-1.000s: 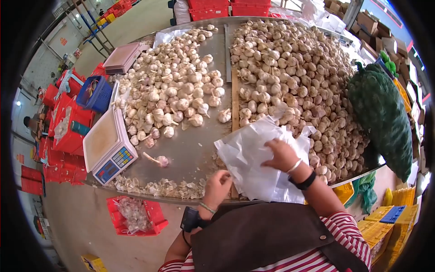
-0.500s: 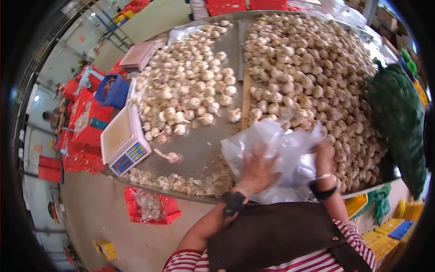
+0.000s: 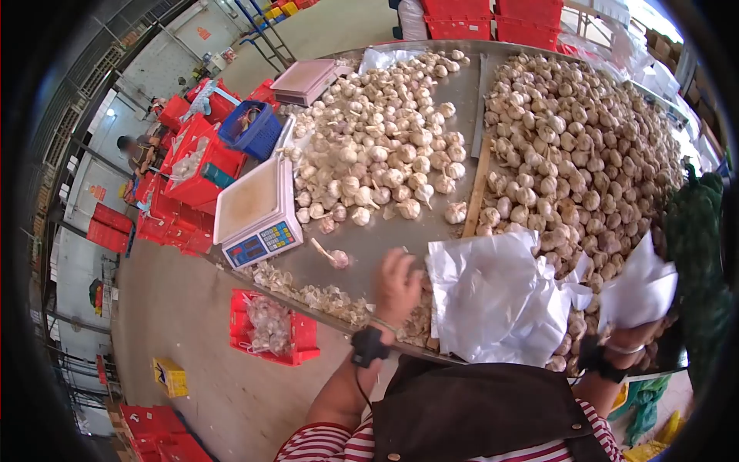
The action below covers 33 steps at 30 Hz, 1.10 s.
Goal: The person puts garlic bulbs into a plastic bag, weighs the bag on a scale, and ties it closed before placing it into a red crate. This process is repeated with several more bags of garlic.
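My left hand (image 3: pixel 398 286) is over the metal table just left of a flattened clear plastic bag (image 3: pixel 493 300). Its fingers are a little blurred and apart, with nothing seen in them. On the right, my right hand (image 3: pixel 635 339) grips a second white plastic bag (image 3: pixel 640 286), which stands up blurred above the garlic. The flattened bag covers the front edge of a large heap of garlic bulbs (image 3: pixel 570 146). A single long-stemmed garlic bulb (image 3: pixel 337 259) lies to the left of my left hand.
A smaller pile of garlic (image 3: pixel 385 142) sits left of a wooden divider (image 3: pixel 477 189). Beside it stands a digital scale (image 3: pixel 258 212). Garlic skins (image 3: pixel 308 296) line the table's front edge. Below is a red crate (image 3: pixel 305 339); a green net sack (image 3: pixel 697 254) stands right.
My hands have moved apart: the left off the bag to the left, the right outward with a plastic bag in it. The other bag now lies flat. The view has shifted.
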Each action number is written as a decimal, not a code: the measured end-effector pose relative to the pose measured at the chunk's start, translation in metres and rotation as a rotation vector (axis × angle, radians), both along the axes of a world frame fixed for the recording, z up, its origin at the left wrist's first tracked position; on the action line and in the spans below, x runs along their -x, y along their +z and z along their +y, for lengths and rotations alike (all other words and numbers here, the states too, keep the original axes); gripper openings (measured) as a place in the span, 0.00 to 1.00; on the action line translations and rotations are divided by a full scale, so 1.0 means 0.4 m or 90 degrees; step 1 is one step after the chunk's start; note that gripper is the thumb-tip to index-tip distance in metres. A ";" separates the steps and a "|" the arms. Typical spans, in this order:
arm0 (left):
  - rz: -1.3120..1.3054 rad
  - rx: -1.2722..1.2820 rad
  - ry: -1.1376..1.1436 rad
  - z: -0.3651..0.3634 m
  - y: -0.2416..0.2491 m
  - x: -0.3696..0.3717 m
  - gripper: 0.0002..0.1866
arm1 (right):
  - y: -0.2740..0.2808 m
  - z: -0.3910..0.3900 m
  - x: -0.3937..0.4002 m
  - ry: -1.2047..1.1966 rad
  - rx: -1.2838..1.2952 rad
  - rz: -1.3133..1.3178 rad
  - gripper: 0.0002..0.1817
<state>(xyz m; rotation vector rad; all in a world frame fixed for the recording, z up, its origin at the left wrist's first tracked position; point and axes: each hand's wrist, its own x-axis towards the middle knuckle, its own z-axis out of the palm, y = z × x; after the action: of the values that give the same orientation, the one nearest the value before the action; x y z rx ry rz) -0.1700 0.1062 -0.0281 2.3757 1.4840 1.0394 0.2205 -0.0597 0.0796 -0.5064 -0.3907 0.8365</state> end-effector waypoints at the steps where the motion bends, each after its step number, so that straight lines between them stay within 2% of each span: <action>1: 0.072 0.013 0.078 0.032 -0.002 0.075 0.25 | 0.008 0.030 0.087 0.004 -0.009 0.003 0.23; 2: 0.143 0.026 0.157 0.061 -0.011 0.148 0.26 | 0.014 0.057 0.174 0.094 0.104 -0.036 0.19; 4: 0.143 0.123 0.227 0.111 -0.056 0.272 0.28 | 0.002 0.101 0.312 0.267 0.332 -0.115 0.12; 5: 0.151 0.206 0.231 0.131 -0.070 0.319 0.31 | -0.028 0.122 0.359 0.391 0.328 -0.246 0.09; 6: 0.153 0.200 0.226 0.150 -0.083 0.345 0.31 | -0.057 0.150 0.407 0.510 0.320 -0.378 0.07; 8: 0.238 0.224 0.214 0.191 -0.120 0.384 0.32 | -0.072 0.214 0.520 0.593 0.357 -0.506 0.07; 9: 0.230 0.227 0.184 0.222 -0.140 0.399 0.31 | -0.122 0.243 0.557 0.602 0.377 -0.604 0.08; 10: 0.227 0.224 0.164 0.254 -0.161 0.404 0.31 | -0.163 0.265 0.590 0.583 0.388 -0.602 0.08; 12: 0.255 0.125 0.153 0.319 -0.201 0.408 0.31 | -0.226 0.314 0.653 0.503 0.464 -0.742 0.08; 13: 0.234 0.089 0.111 0.354 -0.211 0.410 0.32 | -0.248 0.334 0.687 0.370 0.450 -0.843 0.08; 14: 0.225 0.095 0.108 0.382 -0.222 0.410 0.32 | -0.275 0.352 0.714 0.370 0.459 -0.850 0.08; 16: 0.177 0.147 0.114 0.412 -0.178 0.391 0.33 | -0.318 0.374 0.756 0.204 0.520 -0.972 0.07; 18: 0.148 0.159 0.098 0.442 -0.170 0.383 0.36 | -0.316 0.401 0.790 0.224 0.569 -0.989 0.06; 20: 0.168 0.158 0.081 0.457 -0.162 0.370 0.36 | -0.300 0.428 0.819 0.238 0.696 -0.984 0.07; 22: 0.168 0.182 0.045 0.485 -0.165 0.355 0.37 | -0.348 0.453 0.832 0.238 0.679 -0.992 0.07; 25: 0.148 0.187 -0.040 0.530 -0.127 0.319 0.39 | -0.346 0.507 0.874 0.169 0.594 -0.969 0.05; 28: 0.040 0.285 -0.130 0.554 -0.087 0.330 0.38 | -0.311 0.584 0.882 0.233 0.536 -0.949 0.05; 29: -0.048 0.235 -0.164 0.567 -0.058 0.363 0.28 | -0.305 0.602 0.882 0.210 0.503 -0.845 0.05; 30: -0.053 0.308 -0.141 0.588 -0.022 0.397 0.16 | -0.312 0.606 0.852 0.228 0.609 -0.790 0.07; 31: -0.202 0.188 -0.110 0.616 -0.060 0.432 0.08 | -0.290 0.623 0.822 0.176 0.637 -0.687 0.08; 32: -0.153 0.161 0.017 0.641 -0.032 0.467 0.05 | -0.261 0.651 0.793 0.123 0.662 -0.582 0.08; 33: -0.090 0.190 0.073 0.680 -0.022 0.511 0.06 | -0.249 0.690 0.769 0.031 0.596 -0.546 0.08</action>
<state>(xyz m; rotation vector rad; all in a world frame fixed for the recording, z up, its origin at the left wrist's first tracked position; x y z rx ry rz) -0.3743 0.3782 -0.0367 1.9940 1.6122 0.9126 -0.0870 0.2163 -0.0201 -1.7569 -0.7891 0.7855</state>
